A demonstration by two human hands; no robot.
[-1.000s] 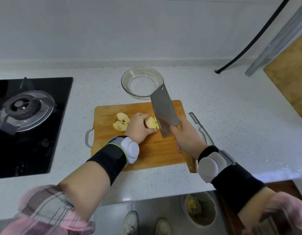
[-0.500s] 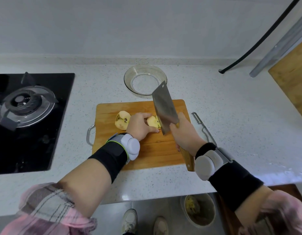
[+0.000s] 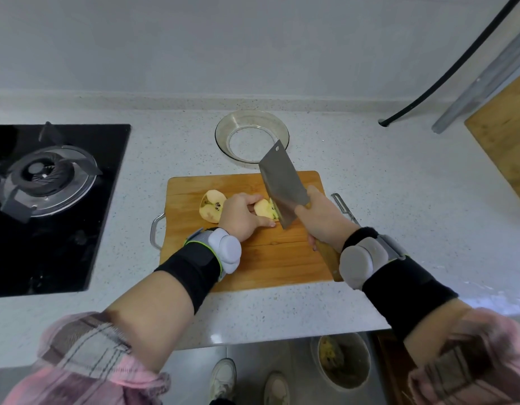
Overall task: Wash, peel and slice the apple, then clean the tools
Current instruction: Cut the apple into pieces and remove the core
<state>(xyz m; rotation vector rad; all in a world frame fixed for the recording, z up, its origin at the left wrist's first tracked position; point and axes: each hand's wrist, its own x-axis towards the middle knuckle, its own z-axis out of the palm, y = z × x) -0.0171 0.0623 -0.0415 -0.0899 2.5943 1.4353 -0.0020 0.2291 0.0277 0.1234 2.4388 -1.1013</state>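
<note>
So I'm partway into the slicing. The pale yellow peeled apple is already halved: one half (image 3: 212, 206) lies cut face up with its core showing, toward the left edge of the rectangular wooden cutting board (image 3: 261, 258), and the other half (image 3: 263, 208) sits at the board's middle under my left hand (image 3: 242, 215), whose grip is curled over it to pin it down. My right hand (image 3: 321, 220) has its grip wrapped round the wooden handle of the broad steel cleaver (image 3: 282, 182), blade right against that half with a thin slice or two already leaning off it. The round clear glass bowl (image 3: 279, 133) past the board's far edge has no slices in it yet. The slim metal peeler (image 3: 343, 207) lies on the speckled white worktop (image 3: 399, 200) just off the board's right edge. I reckon washing and peeling are done; most of the slicing and all the cleanup are left.
</note>
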